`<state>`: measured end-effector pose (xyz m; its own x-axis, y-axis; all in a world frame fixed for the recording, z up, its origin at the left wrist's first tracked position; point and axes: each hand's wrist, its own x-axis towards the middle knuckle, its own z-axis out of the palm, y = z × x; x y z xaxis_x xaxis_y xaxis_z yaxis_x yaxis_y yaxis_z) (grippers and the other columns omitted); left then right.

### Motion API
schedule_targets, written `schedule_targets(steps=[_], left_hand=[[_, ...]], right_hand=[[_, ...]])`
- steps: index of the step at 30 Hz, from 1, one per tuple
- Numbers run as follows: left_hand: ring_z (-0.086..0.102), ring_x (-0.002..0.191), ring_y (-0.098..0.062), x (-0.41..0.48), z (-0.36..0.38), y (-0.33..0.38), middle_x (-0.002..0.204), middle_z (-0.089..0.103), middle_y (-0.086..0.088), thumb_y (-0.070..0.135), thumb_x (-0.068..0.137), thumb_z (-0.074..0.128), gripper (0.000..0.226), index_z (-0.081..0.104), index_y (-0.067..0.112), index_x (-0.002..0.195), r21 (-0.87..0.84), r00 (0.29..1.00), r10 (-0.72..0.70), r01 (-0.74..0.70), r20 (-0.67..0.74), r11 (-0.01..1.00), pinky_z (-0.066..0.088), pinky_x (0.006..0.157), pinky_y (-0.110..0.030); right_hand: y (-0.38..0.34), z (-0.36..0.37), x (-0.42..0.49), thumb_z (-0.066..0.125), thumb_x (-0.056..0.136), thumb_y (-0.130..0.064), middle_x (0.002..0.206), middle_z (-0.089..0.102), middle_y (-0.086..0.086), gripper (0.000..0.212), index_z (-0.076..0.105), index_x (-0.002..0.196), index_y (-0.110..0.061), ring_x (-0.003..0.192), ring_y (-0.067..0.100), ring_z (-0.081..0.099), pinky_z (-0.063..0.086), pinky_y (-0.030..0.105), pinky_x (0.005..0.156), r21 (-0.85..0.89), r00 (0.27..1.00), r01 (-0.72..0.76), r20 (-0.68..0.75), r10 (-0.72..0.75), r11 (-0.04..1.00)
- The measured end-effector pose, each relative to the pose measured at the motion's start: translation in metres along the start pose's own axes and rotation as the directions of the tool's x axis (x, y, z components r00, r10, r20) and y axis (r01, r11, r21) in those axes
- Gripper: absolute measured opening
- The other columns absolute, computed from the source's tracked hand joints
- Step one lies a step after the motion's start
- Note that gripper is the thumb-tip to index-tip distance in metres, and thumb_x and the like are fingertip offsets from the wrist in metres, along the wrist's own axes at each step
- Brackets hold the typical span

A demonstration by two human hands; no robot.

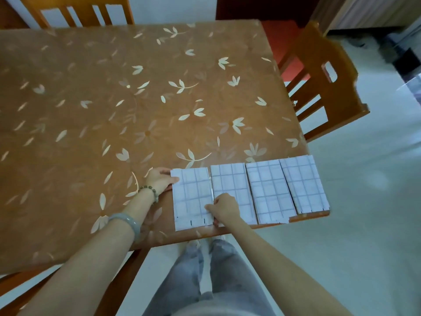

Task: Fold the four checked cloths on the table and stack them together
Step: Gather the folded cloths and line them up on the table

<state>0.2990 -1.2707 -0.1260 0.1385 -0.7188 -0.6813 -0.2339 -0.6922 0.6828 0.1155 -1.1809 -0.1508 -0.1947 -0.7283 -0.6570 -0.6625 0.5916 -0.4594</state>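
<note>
Closest to me, my right hand (224, 207) sits at the seam between two folded pieces. Its fingers are curled down over the right edge of the first cloth (191, 197) and the thumb is laid on top, so I read that as a grip on that edge. Part of the palm covers the near corner of the second cloth (230, 179), just to the hand's right.

A little farther out, my left hand (159, 179) is on the same cloth's far-left corner, thumb on the fabric. The fingers run along the edge, and I can't see whether they reach under it. So both hands are on the first cloth.

Off to the right of my right hand, the third cloth (268, 190) and fourth cloth (305, 181) lie edge to edge. All four are narrow folded rectangles in a row along the near edge of the table (136, 99), and the fourth hangs slightly over the corner.

To my eye the folding looks finished and stacking is starting. The next move is to lift this piece flat, without letting the fold open, carry it rightward and set it square on its neighbour.

Beyond the row there is flowered tabletop and a chair (323, 87).
</note>
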Motion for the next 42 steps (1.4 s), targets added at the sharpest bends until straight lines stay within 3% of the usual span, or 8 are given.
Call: schedule_targets(steps=[13, 17, 19, 24, 30, 34, 38, 42], left_hand=[[0.054, 0.069, -0.016, -0.006, 0.008, -0.008, 0.074, 0.055, -0.003, 0.003, 0.079, 0.074, 0.025, 0.056, 0.002, 0.096, 0.249, 0.983, 0.169, -0.147, -0.07, 0.957, 0.04, 0.048, -0.006], [0.052, 0.103, -0.031, -0.01, 0.006, -0.021, 0.109, 0.054, -0.015, 0.033, 0.08, 0.072, 0.043, 0.05, 0.003, 0.102, 0.534, 0.946, 0.282, -0.156, -0.162, 0.831, 0.043, 0.081, -0.034], [0.046, 0.114, -0.03, -0.023, 0.008, -0.032, 0.123, 0.047, -0.013, 0.035, 0.084, 0.068, 0.049, 0.045, 0.006, 0.118, 0.612, 0.924, 0.372, -0.245, -0.088, 0.752, 0.042, 0.091, -0.038], [0.03, 0.134, -0.027, -0.049, 0.021, -0.065, 0.152, 0.021, -0.006, 0.045, 0.085, 0.065, 0.074, 0.027, 0.02, 0.144, 0.748, 0.923, 0.343, -0.349, 0.173, 0.564, 0.042, 0.098, -0.041], [0.027, 0.137, -0.023, -0.062, 0.037, -0.071, 0.156, 0.015, 0.0, 0.063, 0.082, 0.056, 0.083, 0.019, 0.026, 0.147, 0.867, 0.93, 0.323, -0.302, 0.176, 0.396, 0.042, 0.098, -0.039], [0.021, 0.142, -0.025, -0.063, 0.037, -0.07, 0.158, 0.015, -0.003, 0.066, 0.085, 0.046, 0.08, 0.021, 0.022, 0.148, 0.882, 0.893, 0.414, -0.331, 0.177, 0.335, 0.027, 0.111, -0.041], [0.012, 0.146, -0.028, -0.061, 0.057, -0.062, 0.159, 0.017, -0.009, 0.063, 0.092, 0.017, 0.073, 0.024, 0.019, 0.15, 0.841, 0.761, 0.506, -0.528, 0.406, 0.119, 0.002, 0.117, -0.041], [0.027, 0.142, -0.034, -0.059, 0.093, -0.069, 0.154, 0.029, -0.012, 0.063, 0.095, 0.008, 0.07, 0.029, 0.024, 0.149, 0.804, 0.725, 0.427, -0.595, 0.541, -0.009, 0.01, 0.112, -0.051]], right_hand=[[0.01, 0.002, -0.009, 0.064, 0.081, -0.051, 0.07, 0.055, 0.001, 0.042, 0.045, 0.067, -0.016, 0.07, 0.021, 0.056, 0.041, 0.028, 0.056, -0.144, 0.996, -0.021, -0.086, 0.009, 0.989], [0.025, 0.001, -0.019, 0.051, 0.081, -0.035, 0.076, 0.056, 0.006, 0.025, 0.055, 0.072, -0.012, 0.073, 0.028, 0.057, 0.05, 0.036, 0.059, -0.26, 0.836, 0.272, -0.412, -0.361, 0.926], [0.043, 0.004, -0.02, 0.047, 0.08, -0.037, 0.093, 0.062, 0.012, 0.031, 0.064, 0.087, -0.011, 0.085, 0.033, 0.06, 0.053, 0.039, 0.069, -0.392, 0.761, 0.321, -0.435, -0.481, 0.862], [0.078, 0.013, -0.024, 0.016, 0.101, -0.046, 0.141, 0.048, 0.021, 0.053, 0.044, 0.139, -0.022, 0.13, 0.04, 0.044, 0.029, 0.05, 0.108, -0.612, 0.842, 0.277, -0.217, -0.494, 0.741], [0.087, 0.018, -0.02, 0.015, 0.099, -0.05, 0.15, 0.036, 0.02, 0.058, 0.035, 0.147, -0.023, 0.137, 0.039, 0.035, 0.026, 0.055, 0.108, -0.656, 0.91, 0.261, -0.078, -0.408, 0.708], [0.082, 0.002, -0.025, 0.012, 0.101, -0.047, 0.147, 0.04, 0.019, 0.056, 0.041, 0.143, -0.023, 0.135, 0.039, 0.039, 0.027, 0.05, 0.111, -0.572, 0.88, 0.28, -0.168, -0.444, 0.771], [0.105, -0.04, -0.011, 0.017, 0.099, -0.049, 0.153, 0.028, 0.02, 0.054, 0.025, 0.147, -0.027, 0.142, 0.039, 0.024, 0.018, 0.055, 0.113, -0.508, 0.853, 0.178, -0.347, -0.39, 0.843], [0.136, -0.059, 0.01, 0.015, 0.096, -0.059, 0.157, 0.018, 0.018, 0.063, 0.014, 0.151, -0.029, 0.144, 0.036, 0.009, -0.001, 0.057, 0.114, -0.574, 0.893, 0.083, -0.321, -0.317, 0.815]])
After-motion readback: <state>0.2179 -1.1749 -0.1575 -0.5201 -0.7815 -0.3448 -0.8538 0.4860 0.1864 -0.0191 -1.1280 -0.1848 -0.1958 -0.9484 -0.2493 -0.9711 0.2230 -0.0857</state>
